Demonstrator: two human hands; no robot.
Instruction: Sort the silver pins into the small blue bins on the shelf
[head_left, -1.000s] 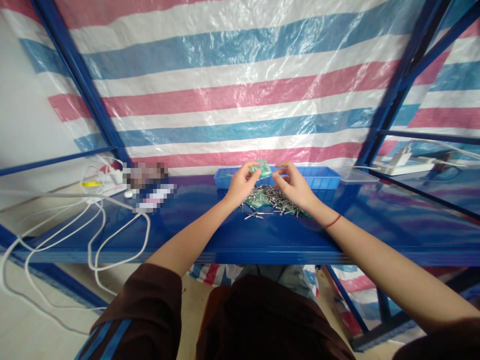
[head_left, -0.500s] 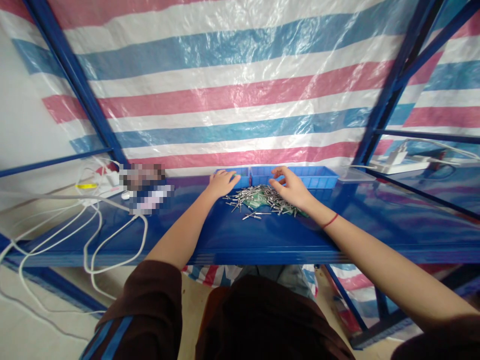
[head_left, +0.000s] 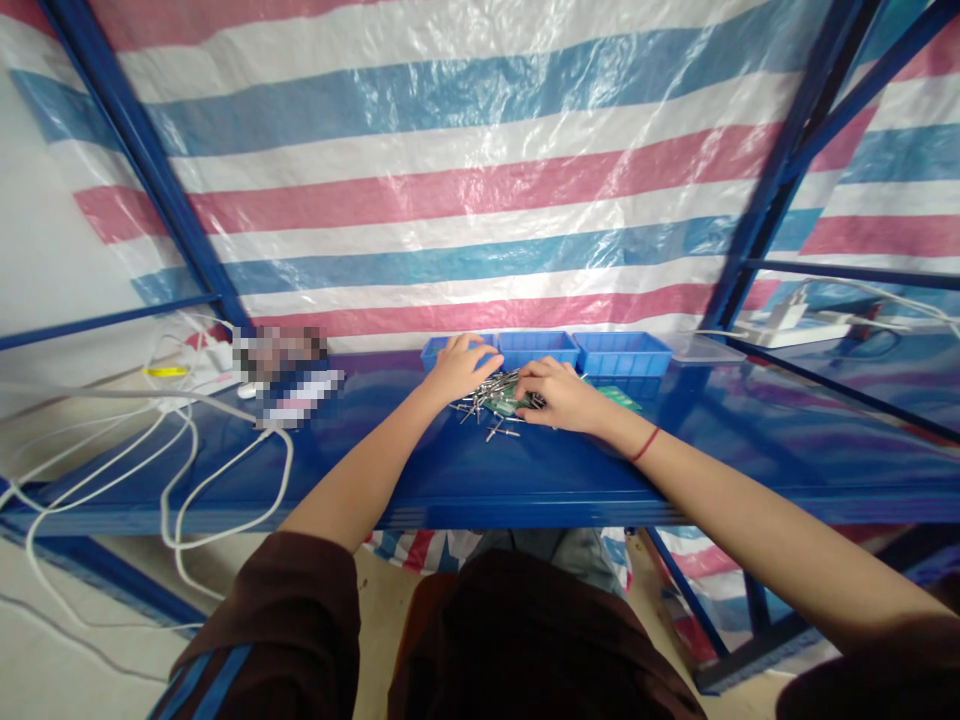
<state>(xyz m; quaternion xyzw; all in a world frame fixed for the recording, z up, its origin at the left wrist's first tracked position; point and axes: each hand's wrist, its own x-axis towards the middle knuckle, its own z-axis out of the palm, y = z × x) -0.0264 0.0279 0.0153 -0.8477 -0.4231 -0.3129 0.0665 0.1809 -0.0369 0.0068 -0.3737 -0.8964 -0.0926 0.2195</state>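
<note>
A heap of small metal rivets (head_left: pixel 491 395) lies on the blue shelf (head_left: pixel 480 470), mixed with small green boards. My left hand (head_left: pixel 459 367) rests at the heap's far left edge, fingers curled, next to the left blue tray (head_left: pixel 435 350). My right hand (head_left: pixel 559 393) lies palm down on the right side of the heap, fingers bent into the rivets and covering part of them. Whether either hand holds a piece is hidden. A red string circles my right wrist.
Three blue plastic trays (head_left: pixel 622 352) stand in a row behind the heap, with a clear tray (head_left: pixel 701 349) to their right. A green board (head_left: pixel 619 397) lies right of my hand. White cables (head_left: pixel 187 450) loop over the shelf's left part. Blue frame posts stand on both sides.
My left hand has put the green board down and dropped to the heap's left edge. My right hand has slid left onto the rivets, uncovering a green board on its right.
</note>
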